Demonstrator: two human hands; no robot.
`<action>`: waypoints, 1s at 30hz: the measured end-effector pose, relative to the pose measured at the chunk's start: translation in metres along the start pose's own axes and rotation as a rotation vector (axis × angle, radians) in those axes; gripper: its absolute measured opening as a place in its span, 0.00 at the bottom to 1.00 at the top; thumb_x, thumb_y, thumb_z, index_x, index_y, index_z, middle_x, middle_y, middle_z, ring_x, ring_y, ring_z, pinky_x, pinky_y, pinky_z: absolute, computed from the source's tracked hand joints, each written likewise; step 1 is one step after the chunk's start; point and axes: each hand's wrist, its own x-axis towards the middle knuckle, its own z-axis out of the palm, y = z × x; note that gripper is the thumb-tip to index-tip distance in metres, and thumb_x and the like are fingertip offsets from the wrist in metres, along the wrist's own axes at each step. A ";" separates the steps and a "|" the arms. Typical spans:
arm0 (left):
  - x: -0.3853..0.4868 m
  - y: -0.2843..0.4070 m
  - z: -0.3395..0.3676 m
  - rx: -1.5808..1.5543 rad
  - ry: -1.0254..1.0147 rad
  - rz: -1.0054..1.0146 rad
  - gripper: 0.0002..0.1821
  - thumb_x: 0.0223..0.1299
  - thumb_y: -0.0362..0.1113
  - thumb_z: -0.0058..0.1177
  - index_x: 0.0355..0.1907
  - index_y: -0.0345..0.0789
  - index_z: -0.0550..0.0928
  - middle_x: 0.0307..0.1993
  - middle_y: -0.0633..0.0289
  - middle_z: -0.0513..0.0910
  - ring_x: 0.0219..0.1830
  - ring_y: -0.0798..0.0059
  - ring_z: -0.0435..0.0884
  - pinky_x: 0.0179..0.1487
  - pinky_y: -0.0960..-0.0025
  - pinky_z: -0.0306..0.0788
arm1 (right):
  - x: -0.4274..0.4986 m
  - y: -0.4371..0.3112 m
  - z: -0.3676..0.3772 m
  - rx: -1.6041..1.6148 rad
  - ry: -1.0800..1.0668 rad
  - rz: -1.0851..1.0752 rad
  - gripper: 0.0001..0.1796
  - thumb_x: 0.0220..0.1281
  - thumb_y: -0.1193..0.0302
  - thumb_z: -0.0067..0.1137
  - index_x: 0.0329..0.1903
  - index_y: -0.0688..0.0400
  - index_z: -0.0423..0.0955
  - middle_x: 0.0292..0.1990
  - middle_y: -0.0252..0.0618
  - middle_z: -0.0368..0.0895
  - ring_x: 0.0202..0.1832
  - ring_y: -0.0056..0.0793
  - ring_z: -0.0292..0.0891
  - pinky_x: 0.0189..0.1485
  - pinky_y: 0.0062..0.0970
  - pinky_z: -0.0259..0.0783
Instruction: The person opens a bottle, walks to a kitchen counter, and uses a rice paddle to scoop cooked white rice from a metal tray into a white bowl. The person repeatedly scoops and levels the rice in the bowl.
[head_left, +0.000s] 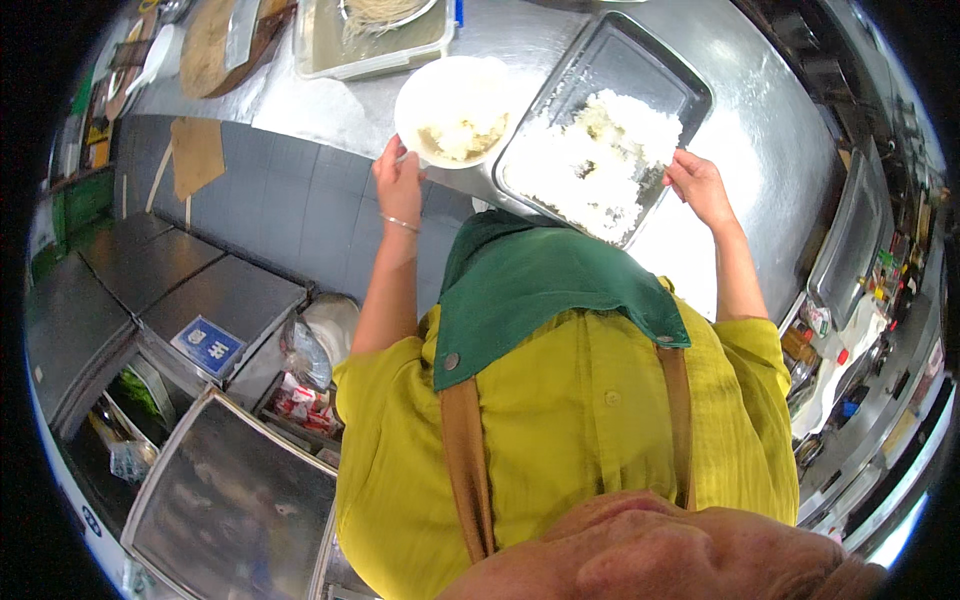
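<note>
A white bowl (442, 90) stands at the edge of the steel counter, with pale rice-like food in it. At its near rim is my left hand (398, 180), thumb and fingers closed on the rim. To the right lies a rectangular metal tray (694, 82), tilted in view, with white cooked rice (600, 150) spread over much of it. My right hand (694, 184) is at the tray's right edge, its fingertips pinched together by the rim; whether they grip the rim or something small cannot be made out. Glare hides detail in the bowl and the rice.
Beyond the bowl, a plastic tub (375, 67) holds a bowl of thin noodles (382, 11). A round wooden chopping board (206, 56) with a cleaver-like blade (241, 34) is at upper left. Dark-topped cabinets (225, 285) stand at left; another metal tray (847, 232) leans at right.
</note>
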 end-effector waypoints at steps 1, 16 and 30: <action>0.004 -0.002 0.004 0.021 -0.003 0.024 0.25 0.64 0.33 0.49 0.65 0.35 0.71 0.53 0.55 0.66 0.45 0.72 0.76 0.44 0.71 0.77 | -0.001 -0.011 0.003 0.001 -0.019 -0.014 0.10 0.69 0.70 0.50 0.33 0.60 0.75 0.23 0.25 0.75 0.20 0.11 0.61 0.23 0.15 0.59; 0.007 0.004 0.007 0.047 -0.036 0.240 0.24 0.60 0.31 0.48 0.61 0.28 0.73 0.47 0.47 0.78 0.45 0.57 0.74 0.51 0.64 0.69 | 0.057 -0.119 0.175 -0.997 -0.015 -0.660 0.26 0.61 0.81 0.44 0.63 0.57 0.68 0.48 0.48 0.78 0.45 0.46 0.78 0.48 0.39 0.75; 0.054 -0.019 0.015 0.137 0.090 0.464 0.21 0.71 0.38 0.45 0.63 0.33 0.72 0.53 0.49 0.74 0.55 0.58 0.74 0.60 0.64 0.67 | 0.035 -0.150 0.173 -1.157 -0.095 -0.670 0.24 0.68 0.64 0.51 0.66 0.41 0.68 0.38 0.42 0.80 0.32 0.42 0.80 0.33 0.36 0.77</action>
